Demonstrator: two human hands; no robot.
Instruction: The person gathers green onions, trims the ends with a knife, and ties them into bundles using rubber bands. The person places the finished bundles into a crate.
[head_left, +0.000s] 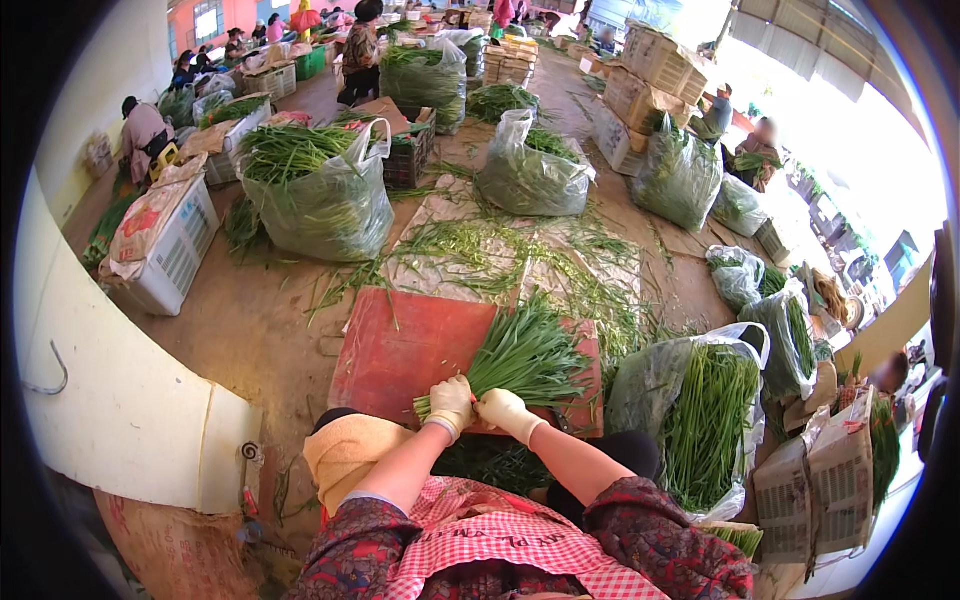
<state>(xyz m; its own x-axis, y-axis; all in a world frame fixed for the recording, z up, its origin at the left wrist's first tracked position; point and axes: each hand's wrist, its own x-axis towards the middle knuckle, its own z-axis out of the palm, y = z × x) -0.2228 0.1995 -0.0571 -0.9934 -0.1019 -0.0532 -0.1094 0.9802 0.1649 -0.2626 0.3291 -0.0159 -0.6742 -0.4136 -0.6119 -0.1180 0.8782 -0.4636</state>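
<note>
A bundle of long green leaf vegetables, likely garlic chives (529, 352), lies across the red board (420, 337) before me, its leaves fanned to the upper right. My left hand (451, 401), in a pale glove, is closed around the stem end, and the cut ends stick out to its left. Against the bundle's near side, my gloved right hand (507, 414) is closed in a fist. A small red band (474, 399) shows between the two hands, pinched at the right hand's fingertips. Part of it is hidden by the fingers.
A plastic bag of long greens (709, 420) stands close on my right. Loose trimmings (525, 255) cover a pale sheet beyond the board. Another stuffed bag (319, 191) and a white crate (161, 244) stand ahead left. Stacked crates (814, 487) are at right; several people work farther off.
</note>
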